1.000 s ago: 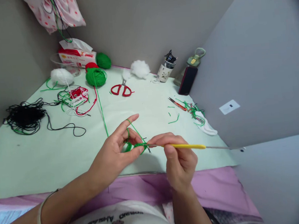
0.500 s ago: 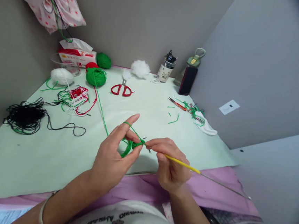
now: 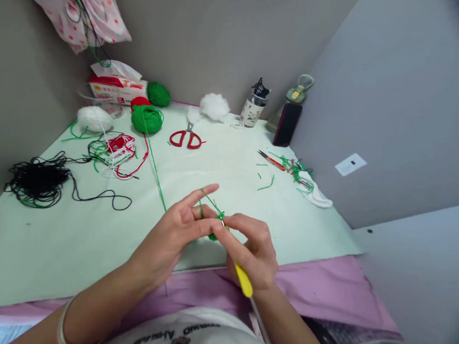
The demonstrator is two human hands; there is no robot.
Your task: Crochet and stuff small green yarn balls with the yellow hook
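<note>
A small piece of green crochet work [image 3: 212, 237] is pinched between the thumb and fingers of my left hand [image 3: 174, 233], mostly hidden behind them. Green yarn loops over my raised left index finger and runs down to the stitches. My right hand [image 3: 254, 247] grips a crochet hook [image 3: 244, 280] with a yellow handle, its metal tip up in the green stitches by my left fingertips. The hook's rear end slants down toward my body. A green yarn ball [image 3: 147, 119] lies further back, with its strand leading toward my left hand.
Red-handled scissors [image 3: 185, 139] lie mid-table. To the left are a black yarn tangle [image 3: 42, 178] and a white yarn ball [image 3: 95, 119]. Thread snips [image 3: 272, 159], yarn scraps and a phone [image 3: 287, 124] are at right. White stuffing [image 3: 214, 107] and a pen cup [image 3: 252, 110] stand behind.
My right hand has turned the hook from slanting rightward to pointing steeply upward, its handle now closer to my body. My left hand has rotated, with the crochet work now more hidden.
</note>
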